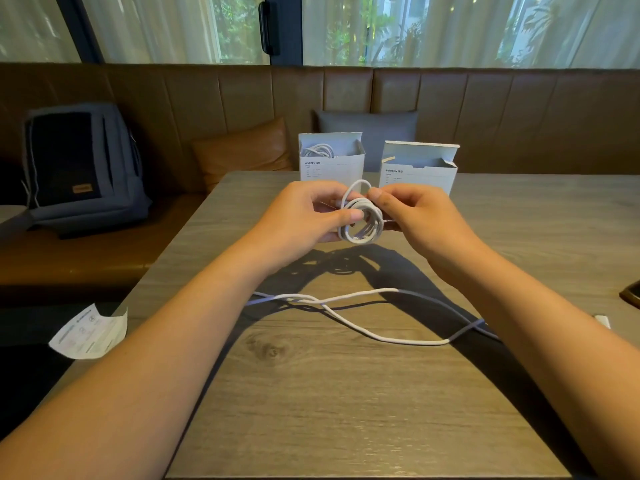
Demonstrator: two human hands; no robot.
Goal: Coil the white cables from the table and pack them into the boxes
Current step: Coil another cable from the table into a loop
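Above the middle of the wooden table (346, 393), both hands hold a white cable coil (362, 223) of several loops. My left hand (308, 211) grips the coil's left side, thumb across the loops. My right hand (412, 211) pinches a loop at the coil's top right. A second white cable (360, 327) lies loose and crossed over itself on the table under my forearms. Two open white boxes stand at the far edge: the left box (332, 164) holds a coiled white cable, and nothing shows inside the right box (419, 168).
A dark backpack (83, 168) sits on the brown bench at the left, with an orange cushion (242, 150) and a grey cushion (370, 129) behind the boxes. A paper leaflet (90, 334) hangs off the table's left edge. A dark object (632, 294) lies at the right edge.
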